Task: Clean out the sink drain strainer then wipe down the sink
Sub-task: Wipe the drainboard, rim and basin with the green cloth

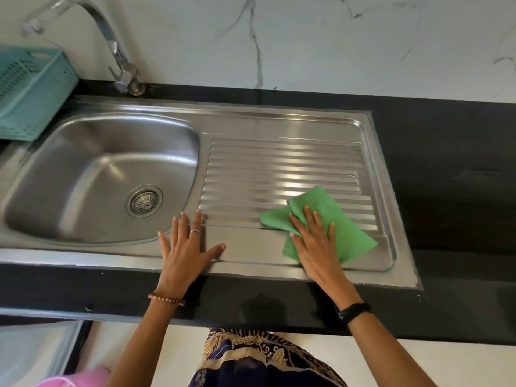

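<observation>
A steel sink point(83, 174) fills the left of the unit, with its round drain strainer point(144, 201) seated in the basin floor. To its right lies the ribbed drainboard point(279, 169). A green cloth point(346, 233) is spread on the drainboard's near right corner. My right hand point(315, 244) presses flat on the cloth with straight fingers. My left hand point(187, 244) rests flat, fingers spread, on the steel rim between basin and drainboard.
A chrome tap point(111, 43) rises behind the basin. A teal plastic basket point(30, 90) stands at the far left on the black counter point(452, 163). The marble wall is behind. Something pink point(75, 378) shows low at the left.
</observation>
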A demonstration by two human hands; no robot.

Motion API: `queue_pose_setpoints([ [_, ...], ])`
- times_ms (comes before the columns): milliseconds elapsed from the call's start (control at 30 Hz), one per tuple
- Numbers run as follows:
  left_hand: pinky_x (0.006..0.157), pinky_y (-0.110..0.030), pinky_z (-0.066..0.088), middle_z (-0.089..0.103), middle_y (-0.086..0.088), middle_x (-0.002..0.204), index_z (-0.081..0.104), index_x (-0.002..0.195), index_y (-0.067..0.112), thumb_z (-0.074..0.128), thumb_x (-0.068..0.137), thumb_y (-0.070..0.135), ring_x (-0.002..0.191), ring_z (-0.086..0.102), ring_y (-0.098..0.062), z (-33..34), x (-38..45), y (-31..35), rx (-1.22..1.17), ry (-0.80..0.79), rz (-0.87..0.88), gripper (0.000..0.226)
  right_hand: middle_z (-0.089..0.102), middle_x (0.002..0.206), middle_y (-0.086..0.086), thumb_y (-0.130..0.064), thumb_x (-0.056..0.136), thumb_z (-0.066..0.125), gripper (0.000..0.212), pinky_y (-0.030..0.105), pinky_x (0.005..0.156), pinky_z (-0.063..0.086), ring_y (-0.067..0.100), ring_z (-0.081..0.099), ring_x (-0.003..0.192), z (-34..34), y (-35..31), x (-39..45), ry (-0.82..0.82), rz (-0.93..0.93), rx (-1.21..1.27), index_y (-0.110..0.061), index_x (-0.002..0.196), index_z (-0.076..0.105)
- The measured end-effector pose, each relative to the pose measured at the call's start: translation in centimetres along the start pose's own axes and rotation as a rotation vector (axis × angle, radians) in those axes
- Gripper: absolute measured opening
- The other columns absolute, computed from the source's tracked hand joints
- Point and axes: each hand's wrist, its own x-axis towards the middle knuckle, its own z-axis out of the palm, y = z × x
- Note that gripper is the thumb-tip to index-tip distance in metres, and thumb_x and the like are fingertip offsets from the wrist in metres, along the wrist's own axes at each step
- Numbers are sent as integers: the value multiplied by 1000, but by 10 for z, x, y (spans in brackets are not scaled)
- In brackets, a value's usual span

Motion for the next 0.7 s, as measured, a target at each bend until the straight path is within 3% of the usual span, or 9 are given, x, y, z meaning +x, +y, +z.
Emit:
queue_pose_setpoints([
  [100,111,-54,-14,2,-10,157,-8,146,21,45,79,65,145,-2,-21,-5,1,-12,2,33,8,96,-10,156,-3,-37,100,24,50,46,113,-17,18,-15,144,16,-49,19,-14,-131,21,-36,148,6],
  [233,113,-49,-15,15,-8,156,-14,144,24,52,83,54,144,10,-18,-12,2,-19,-127,58,43,95,-2,159,-1,-40,100,25,50,48,115,-15,21,-7,147,30,-120,57,-48,-294,-9,-35,148,12],
  [333,117,-51,-4,-7,-5,157,-19,138,32,57,84,46,142,-8,-12,-24,3,-31,-327,80,0,95,1,160,1,-39,100,25,49,50,114,-14,23,-5,147,38,-162,76,-87,-344,-18,-35,148,15],
  [433,117,-49,-3,-23,2,153,-20,136,36,41,76,64,136,-16,-7,-32,4,-49,-375,53,-14,90,4,160,-2,-40,100,25,49,49,114,-15,21,-4,147,44,-173,77,-120,-407,-55,-37,147,12],
  [500,115,-48,-7,-23,0,152,-23,135,38,24,68,71,136,-15,-7,-36,5,-56,-328,-1,-5,88,4,159,-5,-42,98,20,50,47,115,-16,17,-5,147,42,-170,70,-169,-454,-49,-38,147,11],
  [600,112,-48,-13,-35,3,145,-26,136,36,19,67,74,139,-19,-14,-34,6,-55,-189,-55,80,91,5,159,-8,-43,95,12,53,43,117,-15,12,-5,146,38,-160,52,-231,-486,-30,-36,147,14],
  [700,106,-42,-26,-44,5,141,-30,136,35,9,65,85,137,-31,-16,-27,7,-40,-82,-75,197,96,0,158,-13,-40,99,22,49,39,116,-17,7,-9,144,33,-133,34,-232,-428,-3,-38,147,12],
])
